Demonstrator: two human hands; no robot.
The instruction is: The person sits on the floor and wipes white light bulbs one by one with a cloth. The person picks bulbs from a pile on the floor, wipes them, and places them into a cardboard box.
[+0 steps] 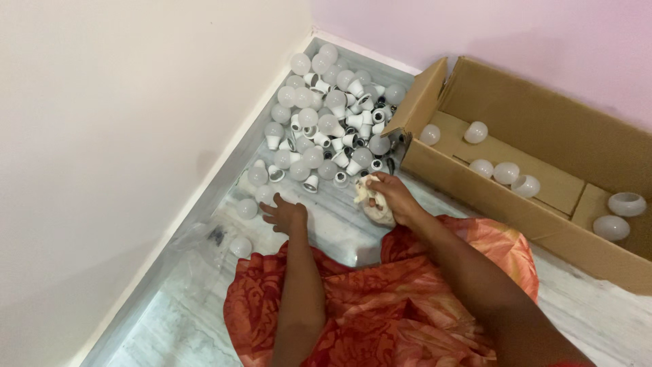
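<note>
A: Head view, hands first. Left hand (285,214) is laid palm-down on the marble floor (598,306), fingers (270,207) slightly spread, nothing gripped. A loose white bulb (266,195) is seen just beside the fingertips, another bulb (246,208) a little further left.

B: Right hand?

A: Right hand (390,196) is closed around a crumpled cream cloth (372,202); fingers are curled tight on it. Whether a bulb is wrapped inside cannot be told.

B: Where is the stock?

A: Pile of white bulbs (329,122) is heaped in the floor corner, just ahead of both hands, between the cream wall (102,136) and an open cardboard box (543,115). A few bulb domes (506,172) are scattered inside the box. One more bulb (240,247) is seen on clear plastic sheet (197,251) at left. Orange patterned garment (380,306) is spread under both forearms.
</note>
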